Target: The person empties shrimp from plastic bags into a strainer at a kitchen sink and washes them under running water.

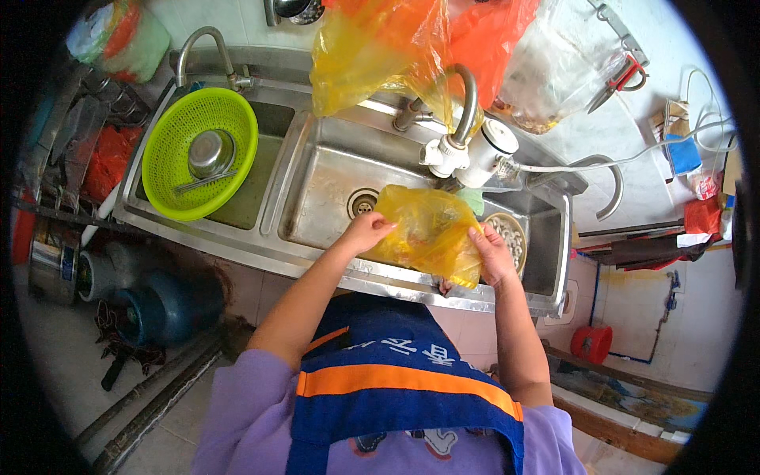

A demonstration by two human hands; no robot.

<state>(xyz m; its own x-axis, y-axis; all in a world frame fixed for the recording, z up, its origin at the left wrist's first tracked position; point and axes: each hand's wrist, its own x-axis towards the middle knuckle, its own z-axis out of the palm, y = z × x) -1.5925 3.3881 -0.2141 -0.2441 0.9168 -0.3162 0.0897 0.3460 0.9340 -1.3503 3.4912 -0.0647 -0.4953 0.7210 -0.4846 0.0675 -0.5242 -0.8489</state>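
A translucent yellow plastic bag (431, 229) is stretched between my two hands over the front part of the steel sink (317, 190). My left hand (366, 233) pinches its left edge, close to the drain. On the other side my right hand (495, 252) grips the bag's right edge, thumb on top. What the bag holds, if anything, I cannot make out. Partly hidden behind my right hand is a round bowl (507, 226) of small pale pieces. A bit of something dark and pinkish (446, 286) shows at the sink's front rim, under the bag.
In the left basin sits a green colander (166, 127) with a metal bowl (211, 153) inside. A faucet (467, 103) with a white filter (495, 142) rises behind the bag. Yellow and red bags (380, 47) hang above. Gas cylinders (170, 305) stand at lower left.
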